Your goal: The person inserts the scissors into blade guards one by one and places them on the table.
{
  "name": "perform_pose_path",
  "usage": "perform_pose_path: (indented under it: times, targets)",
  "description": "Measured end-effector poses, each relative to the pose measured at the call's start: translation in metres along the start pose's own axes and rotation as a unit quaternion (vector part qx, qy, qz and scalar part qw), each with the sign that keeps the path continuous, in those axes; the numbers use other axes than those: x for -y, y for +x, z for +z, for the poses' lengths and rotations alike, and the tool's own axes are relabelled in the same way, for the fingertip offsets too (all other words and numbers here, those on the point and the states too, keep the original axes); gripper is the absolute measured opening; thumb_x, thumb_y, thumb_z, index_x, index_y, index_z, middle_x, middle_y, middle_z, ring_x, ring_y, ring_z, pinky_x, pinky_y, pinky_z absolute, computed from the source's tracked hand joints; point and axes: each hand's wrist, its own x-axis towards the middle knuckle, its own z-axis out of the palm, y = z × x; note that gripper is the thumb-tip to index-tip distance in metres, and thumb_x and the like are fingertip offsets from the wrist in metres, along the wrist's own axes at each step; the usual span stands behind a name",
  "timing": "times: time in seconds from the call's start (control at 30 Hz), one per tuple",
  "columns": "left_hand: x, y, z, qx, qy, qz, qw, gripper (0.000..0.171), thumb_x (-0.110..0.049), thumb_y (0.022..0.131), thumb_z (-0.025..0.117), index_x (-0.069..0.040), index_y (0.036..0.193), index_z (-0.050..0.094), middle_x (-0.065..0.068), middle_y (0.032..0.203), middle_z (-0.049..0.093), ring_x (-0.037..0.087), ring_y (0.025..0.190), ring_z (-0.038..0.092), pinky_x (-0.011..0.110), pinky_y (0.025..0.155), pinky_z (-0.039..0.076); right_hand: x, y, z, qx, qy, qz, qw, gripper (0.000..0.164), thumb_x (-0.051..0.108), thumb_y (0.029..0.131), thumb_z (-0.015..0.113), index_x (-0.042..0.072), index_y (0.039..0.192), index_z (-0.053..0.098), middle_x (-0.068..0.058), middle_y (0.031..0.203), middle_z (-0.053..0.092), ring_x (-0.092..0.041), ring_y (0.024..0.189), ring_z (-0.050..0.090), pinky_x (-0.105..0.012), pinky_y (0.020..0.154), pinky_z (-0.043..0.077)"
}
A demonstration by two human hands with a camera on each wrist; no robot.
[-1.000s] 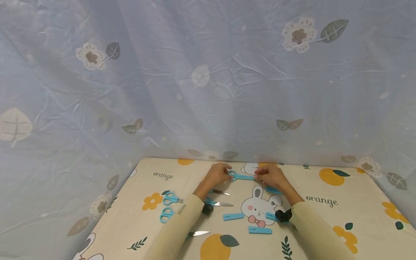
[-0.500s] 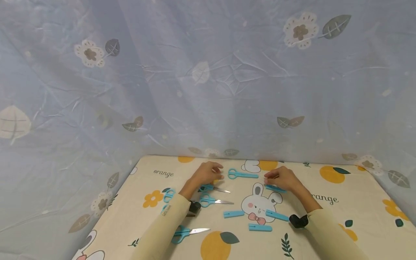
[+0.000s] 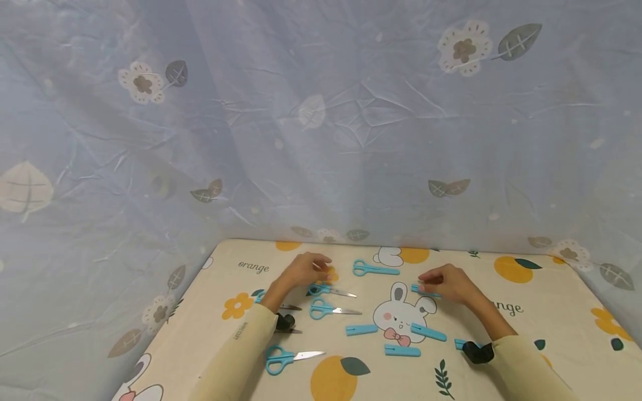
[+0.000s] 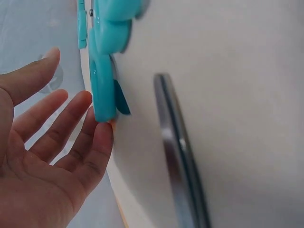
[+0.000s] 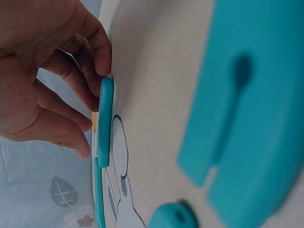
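Observation:
My left hand point(image 3: 305, 269) hovers with relaxed, spread fingers beside the turquoise handles of a pair of scissors point(image 3: 343, 293). In the left wrist view, fingertips overlap a handle loop point(image 4: 103, 90), thumb well apart. My right hand point(image 3: 450, 284) is over a turquoise blade cover point(image 3: 417, 288). In the right wrist view, its fingertips are right at the end of that cover point(image 5: 106, 123), the thumb held away from it. Between the hands, farther back, lie scissors in a cover point(image 3: 381, 270). Below them are bare-bladed scissors point(image 3: 346, 312).
More bare scissors point(image 3: 281, 359) lie at front left; others are partly under the left forearm. Loose covers lie mid-table, including a front cover point(image 3: 403, 351) and a slanted cover point(image 3: 428, 332). Another cover point(image 3: 459, 344) is beside the right wrist camera. A patterned curtain point(image 3: 321, 139) stands behind.
Both hands let go of the covered scissors, which stay on the table. The left hand moved left to the bare scissors, the right hand moved right and down to a loose cover.

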Motion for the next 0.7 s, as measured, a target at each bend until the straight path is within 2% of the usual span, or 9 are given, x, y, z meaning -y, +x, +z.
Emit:
perform_pose_path:
  times: [0.17,0.33,0.5,0.7]
  targets:
    - [0.004,-0.007,-0.005,0.004,0.014,0.001,0.9999,0.048,-0.021,0.094,0.085,-0.005,0.137,0.072,0.017,0.126,0.076,0.035,0.118,0.075,0.045,0.101,0.063,-0.002,-0.004,0.000,0.007,0.001,0.003,1.000,0.036,0.023,0.094,0.085,0.001,0.122,0.080,-0.018,0.119,0.079,-0.031,0.105,0.074,-0.051,0.093,0.063]
    - [0.005,-0.012,-0.008,0.007,0.013,-0.001,0.9999,0.048,-0.023,0.095,0.084,-0.006,0.139,0.071,0.015,0.126,0.076,0.034,0.119,0.074,0.046,0.103,0.062,-0.001,-0.009,-0.001,0.000,-0.003,-0.013,1.000,0.037,0.021,0.092,0.087,0.000,0.121,0.080,-0.018,0.119,0.079,-0.032,0.104,0.074,-0.052,0.091,0.063]
    - [0.005,-0.015,-0.008,0.010,0.010,-0.003,0.9999,0.049,-0.020,0.094,0.085,-0.006,0.139,0.071,0.013,0.124,0.077,0.033,0.117,0.074,0.044,0.103,0.062,-0.001,-0.012,-0.001,-0.011,-0.017,-0.020,1.000,0.035,0.020,0.090,0.088,0.002,0.120,0.081,-0.017,0.117,0.079,-0.031,0.102,0.072,-0.054,0.091,0.061]
    - [0.007,-0.017,-0.006,0.017,0.007,-0.013,0.9997,0.050,-0.013,0.090,0.088,-0.007,0.137,0.072,0.009,0.122,0.079,0.031,0.116,0.074,0.045,0.104,0.061,-0.001,-0.015,0.001,-0.017,-0.024,-0.008,1.000,0.035,0.017,0.089,0.089,0.003,0.120,0.081,-0.016,0.116,0.076,-0.027,0.098,0.066,-0.049,0.089,0.058]
